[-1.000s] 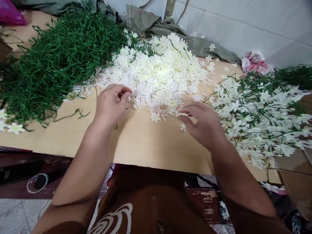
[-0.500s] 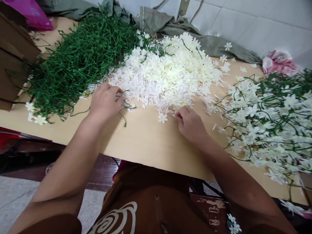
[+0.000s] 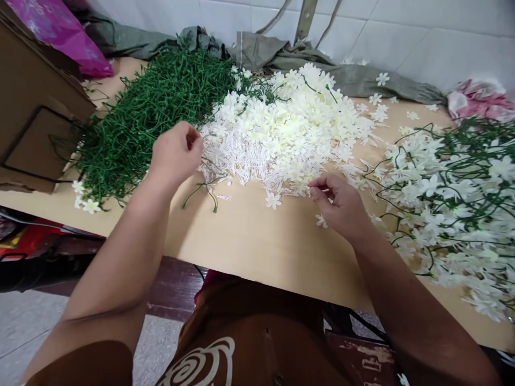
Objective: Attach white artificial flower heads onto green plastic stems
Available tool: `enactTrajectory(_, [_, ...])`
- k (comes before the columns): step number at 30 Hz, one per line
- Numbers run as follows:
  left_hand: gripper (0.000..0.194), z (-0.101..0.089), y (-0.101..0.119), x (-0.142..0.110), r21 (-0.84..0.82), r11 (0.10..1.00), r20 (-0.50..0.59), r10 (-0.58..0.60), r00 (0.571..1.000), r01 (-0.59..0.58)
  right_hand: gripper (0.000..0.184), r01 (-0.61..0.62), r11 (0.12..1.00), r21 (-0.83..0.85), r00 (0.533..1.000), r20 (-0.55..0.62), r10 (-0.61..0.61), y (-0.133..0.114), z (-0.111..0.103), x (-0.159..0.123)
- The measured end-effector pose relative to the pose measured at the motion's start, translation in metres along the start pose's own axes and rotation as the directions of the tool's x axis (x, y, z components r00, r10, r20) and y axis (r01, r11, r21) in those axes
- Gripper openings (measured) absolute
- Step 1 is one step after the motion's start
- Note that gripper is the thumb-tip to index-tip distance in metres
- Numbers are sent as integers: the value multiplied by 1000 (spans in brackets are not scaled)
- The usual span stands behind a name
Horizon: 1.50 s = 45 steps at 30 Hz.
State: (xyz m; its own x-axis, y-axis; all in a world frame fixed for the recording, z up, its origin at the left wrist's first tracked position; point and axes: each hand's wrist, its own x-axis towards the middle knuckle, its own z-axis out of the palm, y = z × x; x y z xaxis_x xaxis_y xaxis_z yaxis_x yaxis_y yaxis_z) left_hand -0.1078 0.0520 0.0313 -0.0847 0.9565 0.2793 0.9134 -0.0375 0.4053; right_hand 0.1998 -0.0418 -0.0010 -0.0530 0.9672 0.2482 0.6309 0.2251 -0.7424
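Observation:
My left hand point(image 3: 177, 153) is closed in a pinch, raised at the edge of the white stamen pile point(image 3: 245, 158); whatever its fingertips hold is too small to make out. On the table below it lies a loose green plastic stem point(image 3: 207, 190). My right hand point(image 3: 340, 203) also pinches, thumb against forefinger, beside the heap of white artificial flower heads point(image 3: 298, 120). Its fingertips touch something tiny and pale that I cannot name. A single flower head point(image 3: 273, 201) rests left of that hand, and another flower head point(image 3: 321, 221) lies just under it.
A large heap of green stems point(image 3: 161, 96) lies at the left, beside a cardboard box point(image 3: 36, 107) and a pink bag point(image 3: 64, 32). Stemmed white flowers point(image 3: 454, 214) are piled at the right. Grey cloth point(image 3: 358, 80) runs along the tiled wall.
My left hand has lifted off the loose green stem, leaving it on the table. My right hand has shifted slightly right, its thumb and forefinger now more visible. The view has shifted a little.

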Motion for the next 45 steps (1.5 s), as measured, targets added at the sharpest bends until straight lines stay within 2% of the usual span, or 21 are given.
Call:
enactTrajectory(2, [9, -3, 8, 13, -155, 988, -87, -11, 996, -3, 9, -60, 995, 76, 998, 4, 60, 1, 0, 0])
enactTrajectory(5, [24, -11, 27, 32, -363, 930, -209, -24, 978, -55, 10, -95, 985, 145, 995, 16, 94, 3, 1, -1])
enactTrajectory(7, [26, -19, 38, 40, -457, 889, -156, -83, 984, 3, 9, -108, 980, 168, 994, 16, 106, 5, 2, -1])
enactTrajectory(9, [16, -25, 43, 42, -487, 869, -130, 28, 991, -88, 10, -128, 971, 200, 992, 22, 126, 6, 2, -1])
enactTrajectory(10, [11, -27, 43, 41, -493, 864, -126, 45, 991, -101, 10, -141, 966, 217, 990, 26, 139, 7, 2, -2])
enactTrajectory(12, [8, -28, 38, 38, -485, 869, -146, 30, 989, -98, 11, -167, 954, 250, 986, 31, 164, 8, 1, -2])
enactTrajectory(15, [17, -25, 27, 31, -488, 873, -123, -61, 990, -7, 11, -188, 940, 284, 982, 42, 184, 7, 1, -2])
enactTrajectory(17, [23, -22, 22, 24, -489, 871, -25, -61, 998, 41, 11, -173, 943, 285, 985, 45, 167, 5, 2, -3])
enactTrajectory(19, [20, -20, 21, 15, -496, 867, 79, -15, 997, 53, 10, -143, 952, 272, 990, 40, 137, 1, 3, -5])
enactTrajectory(22, [14, -17, 27, -4, -442, 894, 232, 35, 972, 74, 7, -97, 961, 259, 995, 45, 89, -5, 6, -9])
enactTrajectory(24, [12, -12, 35, -18, -345, 939, 243, 93, 966, -3, 6, -67, 969, 238, 997, 58, 54, -8, 9, -11])
enactTrajectory(27, [21, -1, 48, -43, -168, 956, 180, 271, 946, -242, 6, -12, 983, 184, 996, 93, -5, -11, 17, -13])
enactTrajectory(29, [21, 8, 58, -58, -125, 927, 223, 374, 900, -355, 7, 17, 987, 159, 993, 112, -35, -13, 21, -13])
enactTrajectory(31, [21, 17, 66, -69, -94, 904, 324, 423, 846, -416, 7, 23, 991, 133, 992, 120, -39, -14, 25, -13])
enactTrajectory(34, [23, 27, 74, -76, -71, 881, 415, 453, 789, -468, 6, 4, 997, 77, 991, 132, -14, -15, 26, -13])
enactTrajectory(37, [23, 36, 76, -78, -48, 863, 449, 468, 761, -502, 5, 5, 998, 57, 990, 143, -14, -15, 26, -14])
enactTrajectory(41, [19, 44, 78, -79, -65, 858, 428, 485, 763, -509, 6, 83, 995, 59, 990, 107, -89, -16, 30, -14])
enactTrajectory(45, [12, 48, 79, -79, -203, 886, 407, 463, 788, -416, 8, 147, 989, 24, 987, 60, -148, -16, 35, -14])
